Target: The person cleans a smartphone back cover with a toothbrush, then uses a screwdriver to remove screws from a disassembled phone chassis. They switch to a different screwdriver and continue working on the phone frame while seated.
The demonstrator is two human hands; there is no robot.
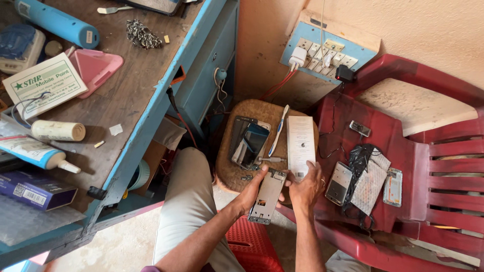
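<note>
Both forearms rise from the near edge, over a red plastic stool (252,247). Left hand (253,189) and right hand (306,187) grip an opened phone frame (267,195) between them, each closed on one long edge, thumbs at the top corners; held this way the bare inner face tilts up toward the eyes, probably for inspection. Just beyond, a round wooden stool (227,171) serves as a small work surface: two stacked dark phones (248,143), a toothbrush (278,130), a small screwdriver (271,159) and a white paper slip (301,143) lie within easy reach. Right, a red plastic chair (403,151) holds spare parts on its seat: a silver phone back (339,176), a black plastic bag (360,158), a padded white pouch (370,184), another phone body (393,187), a small grey handset (360,128). Left, a blue-edged workbench (146,95) carries glue tubes (35,151), a white card (44,84), a pink tray (96,68). Far wall: a switchboard (322,53) with chargers plugged in.
</note>
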